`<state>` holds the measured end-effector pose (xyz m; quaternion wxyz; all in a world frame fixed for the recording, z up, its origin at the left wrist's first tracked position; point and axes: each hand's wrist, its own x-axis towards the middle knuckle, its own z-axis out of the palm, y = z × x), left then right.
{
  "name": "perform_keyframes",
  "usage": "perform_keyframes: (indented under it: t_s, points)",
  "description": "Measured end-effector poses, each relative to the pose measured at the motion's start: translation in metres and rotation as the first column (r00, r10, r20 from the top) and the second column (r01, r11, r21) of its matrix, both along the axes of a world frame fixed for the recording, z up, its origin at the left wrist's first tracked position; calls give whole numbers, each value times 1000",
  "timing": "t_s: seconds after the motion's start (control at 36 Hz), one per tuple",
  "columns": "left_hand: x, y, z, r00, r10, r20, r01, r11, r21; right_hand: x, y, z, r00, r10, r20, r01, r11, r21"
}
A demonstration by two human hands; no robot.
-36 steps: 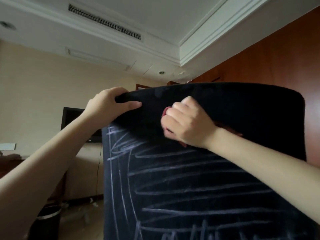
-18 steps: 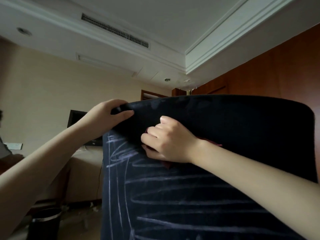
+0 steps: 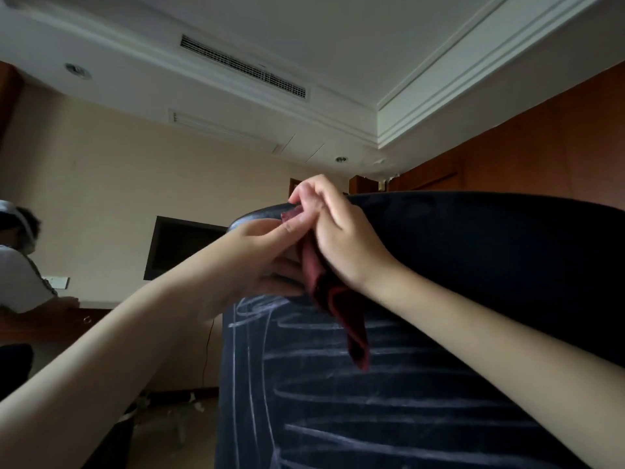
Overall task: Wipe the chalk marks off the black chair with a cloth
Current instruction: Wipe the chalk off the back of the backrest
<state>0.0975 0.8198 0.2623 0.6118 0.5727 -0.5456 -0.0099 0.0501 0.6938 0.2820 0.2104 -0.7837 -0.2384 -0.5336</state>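
Black fabric chair (image 3: 490,265) with pale chalk marks (image 3: 355,394) fills the frame, and at its curved top edge both grips, right hand (image 3: 338,231) and left hand (image 3: 267,255), pinch a soft dark-red cloth (image 3: 341,316), its folded tail dangling below.

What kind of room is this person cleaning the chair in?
Probably a hotel room or an office: a dark wall-mounted screen hangs above a long desk, a ducted air vent is set in the stepped ceiling, and wood panelling lines the right wall.
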Motion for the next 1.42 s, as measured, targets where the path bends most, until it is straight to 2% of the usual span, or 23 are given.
perform_keyframes:
  t_s: [0.11,0.22,0.31,0.39,0.44,0.5,0.56,0.61,0.67,0.72,0.78,0.83,0.89,0.97,1.06,1.14,1.19,1.22,1.31,1.36,1.42]
  points:
    - [13,8,-4,997,-77,-10,76,995,-68,-6,1,2,992,80,-97,-75,996,53]
    - [29,22,-4,990,-111,-86,95,981,-167,-13,-8,2,942,141,-304,-100,984,147]
    - [40,33,-2,992,-90,-89,69,974,-215,-18,-18,2,874,161,-458,-74,977,202]
    - [44,43,-1,992,-116,-49,104,973,-204,-24,-23,1,769,130,-626,-16,983,185]
    - [48,47,-4,991,-134,23,136,977,-165,-27,-22,-2,685,102,-721,17,988,156]
    - [49,53,-9,979,-186,77,194,975,-108,-29,-22,-5,670,93,-737,41,986,162]
    - [48,60,-11,962,-257,89,248,964,99,-30,-22,-7,688,142,-712,38,972,231]
    - [49,66,-16,935,-335,119,285,906,313,-28,-21,-8,715,211,-666,6,951,308]
    - [49,65,-18,957,-254,137,206,934,292,-28,-21,-8,728,277,-627,-31,927,374]
    - [47,55,-21,986,-53,156,29,989,148,-28,-18,-9,710,354,-608,-79,899,431]
    - [45,43,-24,972,98,215,-116,991,73,-27,-14,-11,683,412,-603,-119,877,465]
    - [41,33,-27,958,84,273,-122,984,128,-26,-9,-13,668,441,-600,-148,868,473]
    - [40,27,-30,929,108,355,-165,977,134,-27,-4,-13,648,459,-608,-177,867,467]
    - [48,23,-28,860,288,422,-311,950,-16,-31,-5,-10,588,489,-645,-242,866,436]
    - [53,25,-24,782,433,447,-426,896,-124,-37,-9,-7,528,393,-753,-261,918,297]
    - [52,20,-26,731,472,493,-455,876,-164,-34,-1,-14,634,228,-739,-165,974,158]
    - [53,15,-30,732,490,473,-448,870,-209,-27,3,-20,719,182,-671,-110,983,148]
    - [54,13,-31,737,500,455,-441,866,-236,-23,4,-22,731,186,-656,-102,981,164]
    - [60,14,-32,798,447,405,-383,894,-232,-17,2,-23,711,279,-645,-135,955,264]
    - [62,18,-31,851,357,385,-313,934,-173,-17,1,-21,785,255,-564,-135,960,246]
    - [63,25,-27,865,339,371,-298,940,-164,-22,-2,-17,901,166,-401,-104,980,171]
